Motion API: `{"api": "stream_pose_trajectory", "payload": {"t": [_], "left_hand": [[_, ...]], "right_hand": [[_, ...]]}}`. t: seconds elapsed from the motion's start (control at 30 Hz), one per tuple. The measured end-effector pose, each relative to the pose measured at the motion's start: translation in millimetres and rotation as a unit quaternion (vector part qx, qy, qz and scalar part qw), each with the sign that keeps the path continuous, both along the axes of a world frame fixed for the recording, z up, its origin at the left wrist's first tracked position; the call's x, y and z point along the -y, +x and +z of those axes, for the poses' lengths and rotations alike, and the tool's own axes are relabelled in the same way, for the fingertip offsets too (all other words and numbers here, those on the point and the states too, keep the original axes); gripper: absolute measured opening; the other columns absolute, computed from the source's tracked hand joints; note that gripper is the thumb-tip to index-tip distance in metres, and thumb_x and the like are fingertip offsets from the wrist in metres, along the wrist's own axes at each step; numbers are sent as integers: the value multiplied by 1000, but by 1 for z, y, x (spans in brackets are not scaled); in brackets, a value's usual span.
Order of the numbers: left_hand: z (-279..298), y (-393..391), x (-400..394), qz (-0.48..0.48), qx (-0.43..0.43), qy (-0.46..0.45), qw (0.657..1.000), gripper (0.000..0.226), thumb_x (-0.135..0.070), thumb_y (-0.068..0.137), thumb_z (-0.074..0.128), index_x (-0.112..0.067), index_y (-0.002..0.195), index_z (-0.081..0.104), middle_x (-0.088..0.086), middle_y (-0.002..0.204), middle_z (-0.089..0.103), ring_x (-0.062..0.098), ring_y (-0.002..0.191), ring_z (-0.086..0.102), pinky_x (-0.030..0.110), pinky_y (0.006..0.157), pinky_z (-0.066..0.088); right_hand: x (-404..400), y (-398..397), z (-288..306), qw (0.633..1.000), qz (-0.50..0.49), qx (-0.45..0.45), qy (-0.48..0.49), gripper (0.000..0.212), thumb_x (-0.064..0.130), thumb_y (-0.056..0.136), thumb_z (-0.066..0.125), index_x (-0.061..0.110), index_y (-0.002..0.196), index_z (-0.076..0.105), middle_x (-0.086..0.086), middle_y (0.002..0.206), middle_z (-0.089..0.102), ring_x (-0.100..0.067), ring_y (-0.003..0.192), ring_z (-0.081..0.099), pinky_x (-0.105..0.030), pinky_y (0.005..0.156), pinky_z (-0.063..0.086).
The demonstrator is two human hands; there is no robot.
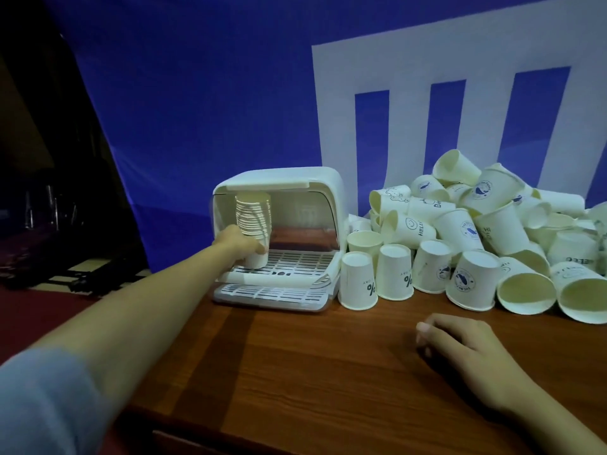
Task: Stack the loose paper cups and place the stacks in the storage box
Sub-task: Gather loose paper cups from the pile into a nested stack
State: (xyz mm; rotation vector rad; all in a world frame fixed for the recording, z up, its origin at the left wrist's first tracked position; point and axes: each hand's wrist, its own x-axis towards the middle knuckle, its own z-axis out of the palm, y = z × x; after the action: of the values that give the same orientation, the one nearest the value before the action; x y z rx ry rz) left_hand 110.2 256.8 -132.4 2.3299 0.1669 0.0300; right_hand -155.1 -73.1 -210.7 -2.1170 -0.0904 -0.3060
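A white storage box (325, 185) stands open at the back of the wooden table, its slatted floor showing. My left hand (238, 241) reaches into its left side and grips the bottom of a tall stack of paper cups (253, 218), which stands upright on the slatted floor. To the right of the box lies a big pile of loose paper cups (476, 224), some upside down in a front row, others tipped on their sides. My right hand (460, 346) rests on the table in front of the pile, fingers loosely curled, holding nothing.
The wooden table (312, 372) has its front edge near the bottom of the view and its left edge beside the box. A blue and white banner (230, 93) hangs right behind the box and the pile. Dark floor lies to the left.
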Motion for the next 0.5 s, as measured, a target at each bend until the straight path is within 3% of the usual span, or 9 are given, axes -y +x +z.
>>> {"api": "stream_pose_trajectory", "payload": {"t": [0.1,0.27,0.5], "left_hand": [[-7,16,-2,7,-13,-18,1000,65,-25,74,94,-7,127,61,15,117,71,33,97,71,44,86,63],[-8,24,6,18,-4,-18,1000,59,-20,80,90,-4,128,60,18,118,70,31,94,74,30,53,53],[-12,30,3,0,0,23,1000,44,-28,84,84,-7,118,64,13,97,71,27,81,70,34,62,56]], "right_hand": [[0,5,0,1000,-1,-1,7,36,34,101,59,15,72,70,-7,69,69,-5,55,54,-17,56,36],[1,8,-2,998,7,-21,53,38,34,98,62,9,69,66,-10,64,65,-14,52,50,-25,53,36],[1,10,0,999,7,-19,41,38,33,97,62,8,70,68,-10,65,66,-9,51,51,-19,52,36]]}}
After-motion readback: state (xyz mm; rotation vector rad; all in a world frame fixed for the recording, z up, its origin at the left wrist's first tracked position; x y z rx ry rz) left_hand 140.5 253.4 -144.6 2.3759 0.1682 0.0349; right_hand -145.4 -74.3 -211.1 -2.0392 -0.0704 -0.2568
